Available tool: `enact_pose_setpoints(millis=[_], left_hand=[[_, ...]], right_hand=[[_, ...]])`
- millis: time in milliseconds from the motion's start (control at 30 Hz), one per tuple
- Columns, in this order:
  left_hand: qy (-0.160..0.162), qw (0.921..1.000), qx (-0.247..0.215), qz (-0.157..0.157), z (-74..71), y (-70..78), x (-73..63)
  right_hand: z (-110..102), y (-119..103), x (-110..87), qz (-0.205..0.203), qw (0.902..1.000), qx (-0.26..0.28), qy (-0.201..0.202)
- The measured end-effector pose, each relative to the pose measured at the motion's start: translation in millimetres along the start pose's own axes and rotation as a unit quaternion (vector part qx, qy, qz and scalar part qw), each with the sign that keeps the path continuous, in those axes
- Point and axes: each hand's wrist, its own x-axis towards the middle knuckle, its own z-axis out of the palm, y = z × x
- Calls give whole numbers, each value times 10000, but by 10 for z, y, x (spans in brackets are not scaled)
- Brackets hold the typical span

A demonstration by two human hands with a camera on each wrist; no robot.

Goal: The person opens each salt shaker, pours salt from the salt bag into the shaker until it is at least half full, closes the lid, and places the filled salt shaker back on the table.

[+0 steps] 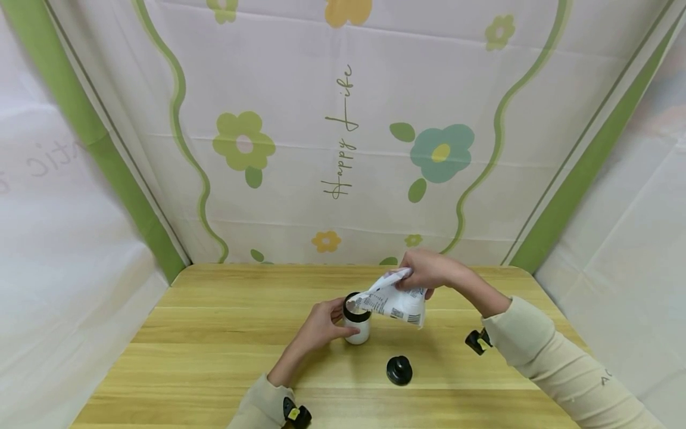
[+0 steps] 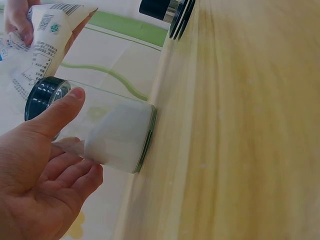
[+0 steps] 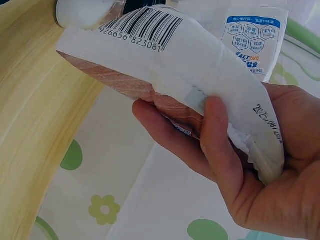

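Note:
A clear glass jar (image 2: 117, 132) with a black collar stands upright on the table, partly filled with white grains. My left hand (image 1: 320, 325) holds it from the left, thumb on the near side and fingers behind. My right hand (image 1: 429, 271) grips a white printed salt bag (image 1: 399, 301) above and to the right of the jar. The bag is tilted, its narrow end at the jar's mouth. In the right wrist view the bag (image 3: 165, 55) shows a barcode and a reddish side, with fingers curled under it. Whether grains are falling cannot be made out.
A round black lid (image 1: 399, 370) with a knob lies on the wooden table (image 1: 214, 345), nearer me and right of the jar. Behind the table hangs a pale curtain (image 1: 300, 202) with flower prints, and similar cloth walls stand at both sides.

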Motion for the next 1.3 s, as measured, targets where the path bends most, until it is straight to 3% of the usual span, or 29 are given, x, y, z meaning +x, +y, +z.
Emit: enact_pose_setpoints(millis=[1300], left_hand=[[-10,10000,3,-32,5,29,-10]], right_hand=[[-1,-5,13,-42,10000,-77,-19]])
